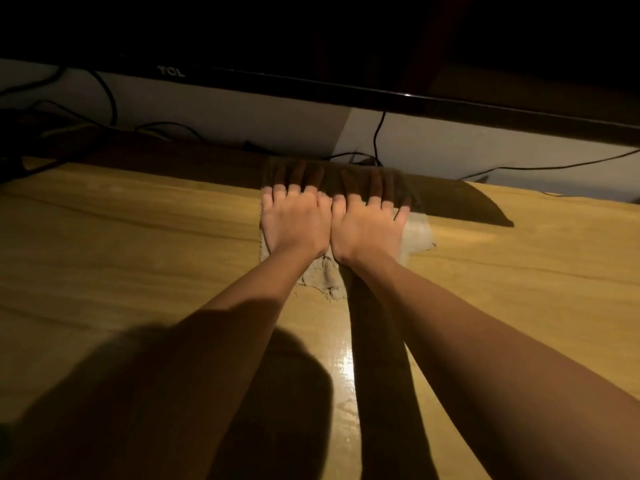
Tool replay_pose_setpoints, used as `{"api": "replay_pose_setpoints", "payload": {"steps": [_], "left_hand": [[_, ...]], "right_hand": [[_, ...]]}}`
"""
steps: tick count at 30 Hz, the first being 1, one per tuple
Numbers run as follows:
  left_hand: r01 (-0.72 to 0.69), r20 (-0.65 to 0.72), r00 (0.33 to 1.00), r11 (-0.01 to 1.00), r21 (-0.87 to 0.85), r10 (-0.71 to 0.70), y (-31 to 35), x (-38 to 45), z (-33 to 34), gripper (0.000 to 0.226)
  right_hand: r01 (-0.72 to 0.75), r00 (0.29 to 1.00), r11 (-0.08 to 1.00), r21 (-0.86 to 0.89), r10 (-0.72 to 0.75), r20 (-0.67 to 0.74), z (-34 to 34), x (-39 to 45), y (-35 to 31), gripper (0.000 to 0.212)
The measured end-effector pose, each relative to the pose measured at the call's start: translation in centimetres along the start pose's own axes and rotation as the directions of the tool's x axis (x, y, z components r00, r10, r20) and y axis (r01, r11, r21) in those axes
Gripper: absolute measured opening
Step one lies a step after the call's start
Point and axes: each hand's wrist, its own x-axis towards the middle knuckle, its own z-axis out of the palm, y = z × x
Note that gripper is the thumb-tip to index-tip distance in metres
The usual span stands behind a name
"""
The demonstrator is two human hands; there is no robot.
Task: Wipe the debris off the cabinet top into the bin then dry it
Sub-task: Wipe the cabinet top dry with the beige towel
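Bare forearms, seemingly no sleeves; left hand (294, 216), right hand (369, 225).

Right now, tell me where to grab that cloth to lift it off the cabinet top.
Probably pinch the cloth at its crumpled near edge, coming from the near side. That bunched corner sticks out past the wrists, while the rest lies flat under the left hand and right hand on the cabinet top.

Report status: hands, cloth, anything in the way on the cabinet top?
Left hand and right hand flat, side by side, pressing the cloth on the cabinet top. Fingertips under the TV edge. Cables behind. No bin in view.
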Motion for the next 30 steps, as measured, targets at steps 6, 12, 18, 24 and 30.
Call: {"api": "replay_pose_setpoints", "payload": {"steps": [6,12,18,24,30], "left_hand": [[-0.031,0.071,0.997,0.997,0.075,0.025,0.6,1.6,-0.7,0.051],[-0.034,0.023,0.999,0.999,0.036,0.033,0.6,0.8,-0.6,0.056],[-0.037,-0.040,0.999,0.988,-0.149,0.032,0.9,-3.2,-0.1,0.053],[-0.030,0.004,0.999,0.976,-0.217,0.032,1.9,-10.9,0.3,0.057],[-0.027,0.025,0.999,0.979,-0.200,0.033,3.5,-21.9,0.3,0.060]], "right_hand": [[0.014,0.999,1.000,-0.022,-0.013,0.047,-0.6,1.7,-0.1,0.046],[0.076,0.997,0.997,0.015,-0.075,-0.015,-0.1,0.7,0.7,0.052],[0.082,0.996,0.995,0.054,-0.080,-0.033,0.7,-2.5,2.4,0.055],[0.081,0.996,0.993,0.089,-0.084,0.030,0.5,-9.8,5.5,0.055],[0.070,0.995,0.993,0.093,-0.076,0.058,-0.1,-20.4,9.6,0.055]]}}
